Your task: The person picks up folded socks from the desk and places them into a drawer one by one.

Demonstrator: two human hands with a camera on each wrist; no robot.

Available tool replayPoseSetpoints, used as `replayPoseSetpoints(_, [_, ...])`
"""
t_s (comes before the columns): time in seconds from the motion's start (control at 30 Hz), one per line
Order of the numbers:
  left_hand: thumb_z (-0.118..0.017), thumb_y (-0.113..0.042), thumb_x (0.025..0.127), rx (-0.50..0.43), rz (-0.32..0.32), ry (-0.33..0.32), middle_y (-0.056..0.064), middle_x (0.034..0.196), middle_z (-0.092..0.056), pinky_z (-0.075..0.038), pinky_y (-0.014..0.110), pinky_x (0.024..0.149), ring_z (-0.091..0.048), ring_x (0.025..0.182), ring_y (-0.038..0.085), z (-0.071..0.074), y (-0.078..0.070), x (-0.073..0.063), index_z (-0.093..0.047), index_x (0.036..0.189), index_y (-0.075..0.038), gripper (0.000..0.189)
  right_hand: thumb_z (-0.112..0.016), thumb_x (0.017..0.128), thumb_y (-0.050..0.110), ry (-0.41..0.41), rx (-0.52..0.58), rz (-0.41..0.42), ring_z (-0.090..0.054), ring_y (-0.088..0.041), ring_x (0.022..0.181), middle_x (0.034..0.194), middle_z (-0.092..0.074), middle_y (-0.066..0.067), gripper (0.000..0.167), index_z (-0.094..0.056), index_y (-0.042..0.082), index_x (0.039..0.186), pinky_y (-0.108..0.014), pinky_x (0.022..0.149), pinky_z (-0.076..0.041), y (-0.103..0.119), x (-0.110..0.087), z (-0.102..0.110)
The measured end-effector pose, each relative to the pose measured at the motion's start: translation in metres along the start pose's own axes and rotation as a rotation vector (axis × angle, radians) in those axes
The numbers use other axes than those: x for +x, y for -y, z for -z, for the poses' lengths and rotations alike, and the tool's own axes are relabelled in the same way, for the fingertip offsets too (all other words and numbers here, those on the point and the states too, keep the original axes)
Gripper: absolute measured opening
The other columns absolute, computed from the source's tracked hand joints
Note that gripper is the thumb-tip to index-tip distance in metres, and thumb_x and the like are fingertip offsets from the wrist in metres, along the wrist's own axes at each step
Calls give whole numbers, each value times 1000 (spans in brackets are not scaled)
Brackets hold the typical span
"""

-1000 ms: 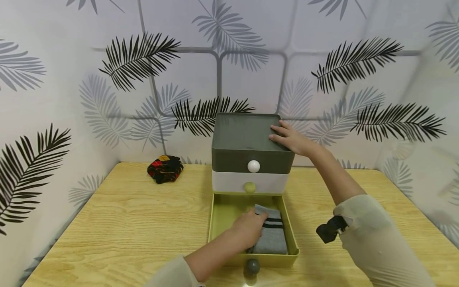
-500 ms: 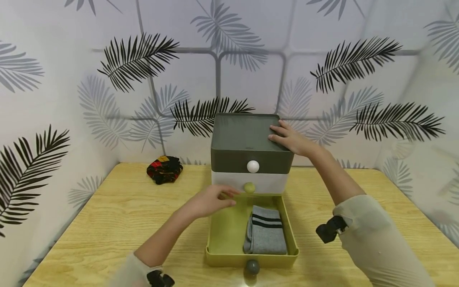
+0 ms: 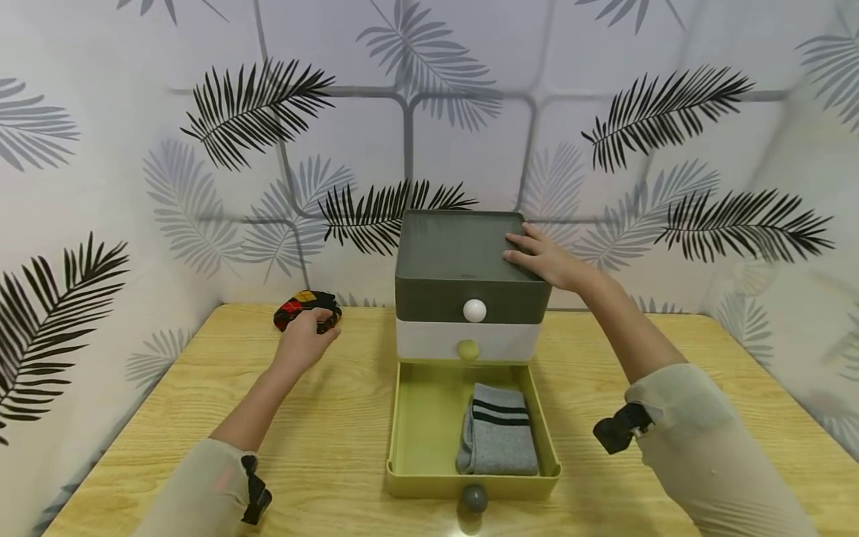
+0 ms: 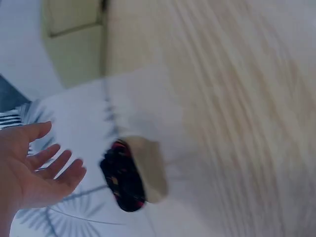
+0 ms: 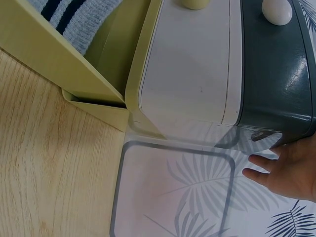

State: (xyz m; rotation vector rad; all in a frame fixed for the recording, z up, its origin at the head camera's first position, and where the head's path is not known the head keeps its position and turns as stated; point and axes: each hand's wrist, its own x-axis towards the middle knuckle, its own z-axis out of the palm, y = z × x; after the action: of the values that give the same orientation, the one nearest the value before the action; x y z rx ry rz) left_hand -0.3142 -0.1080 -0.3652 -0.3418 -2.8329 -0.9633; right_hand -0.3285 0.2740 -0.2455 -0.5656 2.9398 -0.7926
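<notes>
My left hand hovers at a folded black, red and yellow argyle bundle, seemingly socks, and partly covers it in the head view. In the left wrist view the hand has its fingers loosely spread, with a gap to the dark bundle. My right hand rests on the right edge of the dark grey top of a small drawer unit. The unit's bottom yellow-green drawer is pulled out. Inside it, on the right, lie folded grey socks with black stripes.
A wooden table carries the unit and the bundle. Above the open drawer sit a white drawer with a yellow-green knob and a dark drawer with a white knob. A leaf-patterned wall covering stands behind.
My left hand has let go of the grey socks, left the drawer and moved left and back to the dark argyle bundle. My right hand has stayed on the unit.
</notes>
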Motion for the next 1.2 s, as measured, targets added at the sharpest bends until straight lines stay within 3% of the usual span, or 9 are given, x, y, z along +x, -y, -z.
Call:
replayPoseSetpoints(0.17, [-58,-21,92,268,-5,19,29,140,-27,-25,54,101,-23,126,47,-13,28,19,-32,137,9,60,-39,99,34,-6,3,-11,5,-36,135,150,2,-22,60,-21,1,146,-55,105,-3,0,0,0])
replayPoseSetpoints(0.3, [-55,-23,93,355,-2,83,27,145,-16,-13,56,104,-10,131,47,-17,44,26,-22,142,8,66,-39,99,33,-2,13,-8,5,-35,136,150,2,-21,60,-21,2,146,-54,106,-3,0,2,-2])
replayPoseSetpoints(0.43, [-53,-23,94,353,-3,118,28,144,-20,-11,57,104,-8,130,50,-18,53,26,-22,142,7,65,-39,98,34,4,29,-3,6,-35,136,150,3,-20,60,-20,2,146,-55,105,-3,0,3,-5])
replayPoseSetpoints(0.67, [-56,-20,92,338,-124,174,30,139,-29,-15,57,103,-12,129,51,-17,59,24,-33,136,9,58,-38,99,34,1,28,-5,7,-35,135,150,4,-21,60,-20,2,146,-55,105,-3,-2,0,-2])
replayPoseSetpoints(0.9, [-62,-10,87,173,-235,355,27,140,-30,-25,59,98,-11,130,47,0,61,6,-40,134,6,55,-38,99,34,-2,21,-19,7,-35,136,150,4,-20,60,-19,2,146,-55,105,-2,-2,0,0])
replayPoseSetpoints(1.07, [-60,-12,90,152,-256,428,26,130,-43,-33,55,95,-32,124,45,13,57,-9,-52,125,4,39,-38,98,35,8,24,-13,8,-35,135,150,5,-20,61,-19,2,146,-56,105,-2,-2,0,-1])
replayPoseSetpoints(1.2, [-57,-16,92,157,-239,383,20,118,-54,-41,50,88,-48,110,39,16,50,-15,-58,117,1,30,-38,98,34,6,35,-8,8,-35,135,150,6,-21,61,-19,1,146,-56,105,-2,0,0,-1])
